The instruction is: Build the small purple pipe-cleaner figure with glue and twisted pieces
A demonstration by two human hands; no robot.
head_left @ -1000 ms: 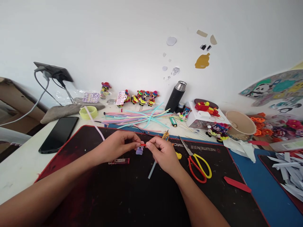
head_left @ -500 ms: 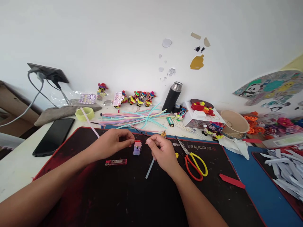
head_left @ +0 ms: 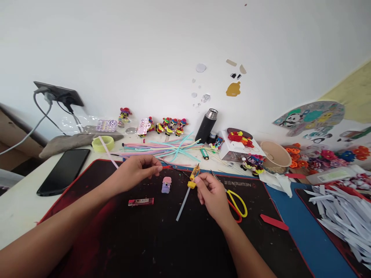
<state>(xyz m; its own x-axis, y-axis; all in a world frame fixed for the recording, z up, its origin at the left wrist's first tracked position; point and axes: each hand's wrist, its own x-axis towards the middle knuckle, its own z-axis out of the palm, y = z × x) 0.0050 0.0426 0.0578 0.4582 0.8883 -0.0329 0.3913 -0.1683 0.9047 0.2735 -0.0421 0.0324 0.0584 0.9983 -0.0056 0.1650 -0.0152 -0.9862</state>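
Note:
My right hand (head_left: 211, 193) is at a small yellow hot glue gun (head_left: 192, 181) lying on the dark mat (head_left: 162, 243). Its curled fingers cover the gun's right part, and a pale glue stick (head_left: 183, 204) sticks out toward me. My left hand (head_left: 142, 172) hovers above the mat with thumb and forefinger pinched; whatever is between them is too small to make out. Between the hands stands a little pink and purple fuzzy piece (head_left: 166, 185). A red, labelled lighter-like stick (head_left: 141, 202) lies below my left hand.
Scissors (head_left: 237, 202) lie right of my right hand, near a red strip (head_left: 274, 222). Behind are pipe cleaners (head_left: 153, 146), a black flask (head_left: 206, 125), a green lighter (head_left: 204, 153) and several small dolls (head_left: 172, 125). A phone (head_left: 63, 172) is left; white paper strips (head_left: 339, 220) fill the right.
My right hand has moved right, away from the fuzzy piece, onto the glue gun. My left hand has drawn back slightly from the piece. The red bit on its top no longer shows.

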